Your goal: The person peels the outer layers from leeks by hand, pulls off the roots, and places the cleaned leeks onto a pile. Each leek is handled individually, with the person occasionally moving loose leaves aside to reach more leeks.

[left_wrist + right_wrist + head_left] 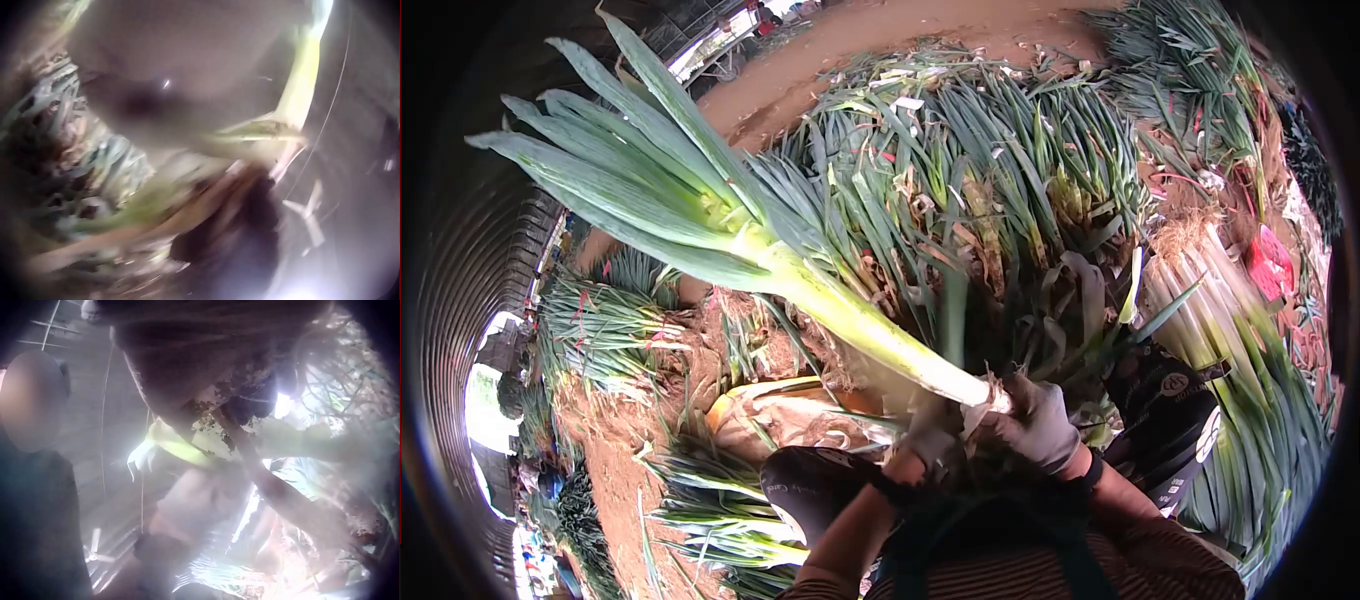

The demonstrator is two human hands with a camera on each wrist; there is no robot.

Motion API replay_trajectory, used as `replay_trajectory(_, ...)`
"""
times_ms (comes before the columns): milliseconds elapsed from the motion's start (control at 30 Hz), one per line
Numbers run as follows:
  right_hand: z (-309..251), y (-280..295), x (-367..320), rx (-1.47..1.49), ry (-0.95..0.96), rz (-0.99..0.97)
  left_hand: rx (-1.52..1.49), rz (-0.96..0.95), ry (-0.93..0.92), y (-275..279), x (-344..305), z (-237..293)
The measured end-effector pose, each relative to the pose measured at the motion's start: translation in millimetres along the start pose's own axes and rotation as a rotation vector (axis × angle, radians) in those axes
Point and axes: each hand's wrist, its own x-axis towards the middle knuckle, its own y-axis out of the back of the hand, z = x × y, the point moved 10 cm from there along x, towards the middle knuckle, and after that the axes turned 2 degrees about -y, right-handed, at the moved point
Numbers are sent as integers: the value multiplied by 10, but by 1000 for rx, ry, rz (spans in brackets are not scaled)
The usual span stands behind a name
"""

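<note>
A large leek (830, 295) slants across the head view. Its fan of green leaves points up to the left, and its white end lies at the hands. My gloved right hand (1045, 425) grips that root end with curled fingers. Just below the white stalk is my gloved left hand (928, 440), blurred, its fingers mostly hidden; I cannot tell whether they hold anything. In the left wrist view, the pale stalk (300, 87) rises beside the blurred left hand (175, 69), with loose brownish strips below. The right hand (206, 362) looms dark in the right wrist view.
A dense heap of leeks (960, 160) stands in front. Trimmed white-stalked leeks (1230, 330) lie at the right, roots upward. More leeks lie at lower left (730, 510) and left (600, 325), around a pale sack (790, 420). A red bag (1270, 265) lies far right.
</note>
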Motion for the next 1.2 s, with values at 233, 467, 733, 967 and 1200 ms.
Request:
replay_trajectory(233,137,-326,-122,213,-10,-298,-1627,416,17,2372,749,1020)
replay_trajectory(467,155,-565,-266,293,-22,-444,-1860,317,-148,2415,700,794)
replay_trajectory(733,-151,-333,-179,132,44,-294,-1555,229,415,1648,414,397)
replay_trajectory(967,-392,-262,-186,-16,193,-134,-701,139,433,628,345,376)
replay_trajectory(1200,-418,-115,-256,-181,203,5,-938,-71,23,12,234,93)
